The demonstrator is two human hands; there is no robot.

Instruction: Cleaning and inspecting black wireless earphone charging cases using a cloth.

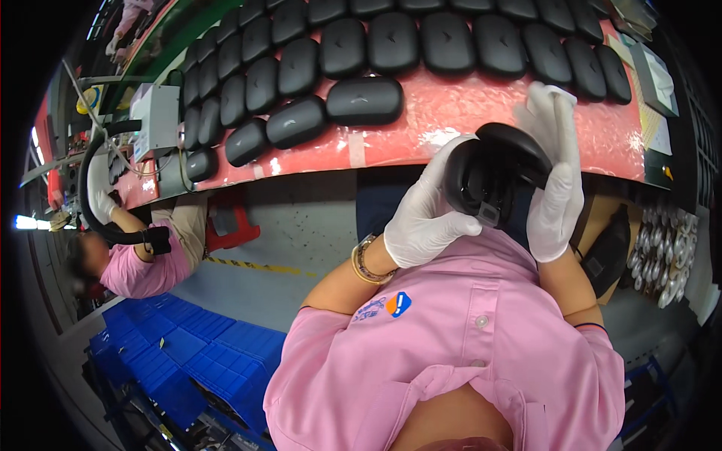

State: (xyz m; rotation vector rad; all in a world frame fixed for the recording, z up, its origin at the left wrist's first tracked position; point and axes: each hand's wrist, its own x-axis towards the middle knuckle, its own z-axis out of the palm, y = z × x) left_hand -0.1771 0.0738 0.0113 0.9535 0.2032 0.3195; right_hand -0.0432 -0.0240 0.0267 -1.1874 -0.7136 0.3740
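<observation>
Holding a black rounded case (492, 177) in the centre-right of the frame, the left hand (425, 218), in a white glove, has its fingers curled around the case's left side and its thumb laid under it. The case is hinged open, lid tilted up to the right. The right hand (556, 180), also in a white glove, stands against the case's right side with fingers nearly straight and pointing up; a white cloth (545, 105) shows at its fingertips, though how it is gripped cannot be told. A gold bracelet (366, 259) sits on the left wrist.

Above the hands, across the upper frame, a red-covered bench (466, 113) bears rows of matching black cases (365, 101), all shut, lying side by side. A grey box (154, 116) stands at the upper left of the bench.

At the left edge another person in a pink shirt (139, 270) is seated, wearing white gloves. Blue crates (195, 346) are stacked in the lower left.
</observation>
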